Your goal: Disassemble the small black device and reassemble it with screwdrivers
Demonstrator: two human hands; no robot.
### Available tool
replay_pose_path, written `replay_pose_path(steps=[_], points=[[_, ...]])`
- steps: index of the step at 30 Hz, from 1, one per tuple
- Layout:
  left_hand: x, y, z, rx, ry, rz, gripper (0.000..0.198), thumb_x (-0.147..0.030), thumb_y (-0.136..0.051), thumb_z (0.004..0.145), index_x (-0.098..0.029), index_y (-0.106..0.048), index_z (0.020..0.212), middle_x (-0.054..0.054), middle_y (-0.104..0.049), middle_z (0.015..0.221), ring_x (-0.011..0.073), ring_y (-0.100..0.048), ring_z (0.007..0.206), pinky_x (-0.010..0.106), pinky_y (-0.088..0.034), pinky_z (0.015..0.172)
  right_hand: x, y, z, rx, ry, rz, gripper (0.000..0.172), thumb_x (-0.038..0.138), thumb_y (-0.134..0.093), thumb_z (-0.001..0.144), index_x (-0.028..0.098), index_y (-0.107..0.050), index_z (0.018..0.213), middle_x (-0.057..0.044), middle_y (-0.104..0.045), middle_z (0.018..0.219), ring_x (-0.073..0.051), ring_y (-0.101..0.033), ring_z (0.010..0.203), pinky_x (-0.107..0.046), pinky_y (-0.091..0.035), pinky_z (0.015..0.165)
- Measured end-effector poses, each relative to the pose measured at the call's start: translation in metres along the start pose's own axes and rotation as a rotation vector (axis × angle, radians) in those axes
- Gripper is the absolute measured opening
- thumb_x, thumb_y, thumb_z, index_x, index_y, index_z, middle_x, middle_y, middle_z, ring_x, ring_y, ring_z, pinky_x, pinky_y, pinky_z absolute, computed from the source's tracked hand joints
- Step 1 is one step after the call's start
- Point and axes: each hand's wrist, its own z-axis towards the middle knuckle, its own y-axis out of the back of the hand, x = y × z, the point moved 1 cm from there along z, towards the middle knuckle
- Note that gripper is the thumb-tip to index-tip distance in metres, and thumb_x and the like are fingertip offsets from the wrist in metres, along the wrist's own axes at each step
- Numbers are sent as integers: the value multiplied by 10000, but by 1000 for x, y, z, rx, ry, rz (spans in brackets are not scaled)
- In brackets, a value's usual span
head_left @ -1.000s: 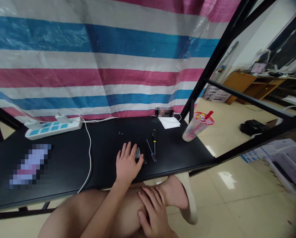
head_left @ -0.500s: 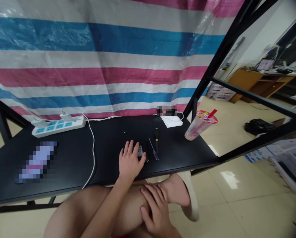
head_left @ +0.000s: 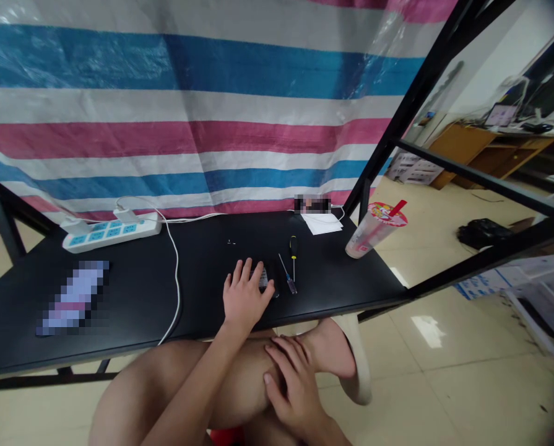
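My left hand (head_left: 244,291) lies palm down with fingers spread over a small dark object with a grey printed face (head_left: 264,279) on the black table. Most of that object is hidden under the hand. Just right of it lie a screwdriver with a clear bluish handle (head_left: 291,285) and a black-and-yellow screwdriver (head_left: 293,249). Beyond the fingertips are a few tiny pale bits (head_left: 231,242), too small to name. My right hand (head_left: 293,387) rests open on my lower leg, fingers stretched out, holding nothing.
A white power strip (head_left: 119,234) with plugs and a white cable (head_left: 177,272) is at left, near a blurred-out phone-like slab (head_left: 75,300). A plastic drink cup (head_left: 374,232) with a red straw and white paper (head_left: 322,224) are at right. Black frame bars (head_left: 481,183) flank the table (head_left: 202,310).
The view has shifted slightly. Both hands keep nearly the same places, the left over the dark object and the right on the leg.
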Motion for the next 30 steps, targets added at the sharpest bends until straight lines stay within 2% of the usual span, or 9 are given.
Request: replay_pose_path(steps=[4,8,11,15,17,19,23,27,30], points=[[0,0,0,5,3,3,533,-475,-542,1014,-269,-630,1497,116,-509,1635,379,-394,1559,618,-385,1203,7,5,4,-8,-30,51,434,276,-653,953,250,-624,1385,-108,-679,1391,-311,-635,1279,-563,-494,1116],[-1,-1,0,2,-3,9,554,-482,-535,1020,-238,-618,1510,132,-507,1634,385,-399,1553,618,-376,1207,13,19,20,-81,-15,140,270,200,-592,990,261,-688,1236,-79,-745,1199,-261,-665,1173,-475,-554,1029],[0,1,-1,-19,0,-25,560,-487,-532,1025,-241,-602,1524,128,-500,1640,376,-394,1553,598,-367,1218,11,34,50,-214,-16,78,241,197,-574,1001,265,-712,1186,-68,-770,1117,-274,-654,1119,-492,-526,997],[3,13,-7,-152,69,-84,578,-490,-477,1054,-208,-562,1552,155,-476,1643,361,-414,1519,520,-429,1161,6,41,99,-226,-184,-118,351,306,-570,1017,243,-679,1345,-91,-749,1297,-346,-559,1247,-563,-421,1067],[7,19,-12,-201,199,-57,586,-480,-448,1058,-169,-565,1541,192,-547,1554,381,-503,1401,535,-460,1091,9,38,117,-169,-224,-188,445,338,-559,1015,219,-629,1438,-123,-710,1392,-390,-515,1276,-598,-392,1050],[11,23,-15,-188,335,-10,606,-506,-444,1046,-128,-608,1491,218,-606,1451,412,-548,1286,572,-471,1027,14,32,128,-108,-247,-222,514,373,-559,1009,185,-595,1485,-168,-684,1430,-425,-497,1280,-618,-386,1020],[16,24,-16,-62,399,-16,615,-579,-434,1033,-127,-716,1339,211,-634,1399,428,-554,1243,597,-465,1014,24,19,140,-19,-330,-202,594,366,-551,992,163,-528,1550,-207,-636,1482,-446,-504,1300,-612,-401,1015],[17,25,-13,-9,411,-130,617,-575,-418,1042,-123,-670,1377,205,-620,1467,434,-544,1326,619,-438,1078,18,0,148,-83,-511,72,705,402,-568,957,151,-441,1604,-206,-601,1505,-403,-542,1309,-549,-446,1053],[21,24,-10,-9,442,-324,658,-561,-407,1053,-92,-567,1486,241,-651,1426,430,-585,1339,618,-432,1110,7,-21,152,-190,-658,363,795,471,-618,906,144,-431,1606,-224,-636,1416,-376,-578,1266,-523,-485,1036]])
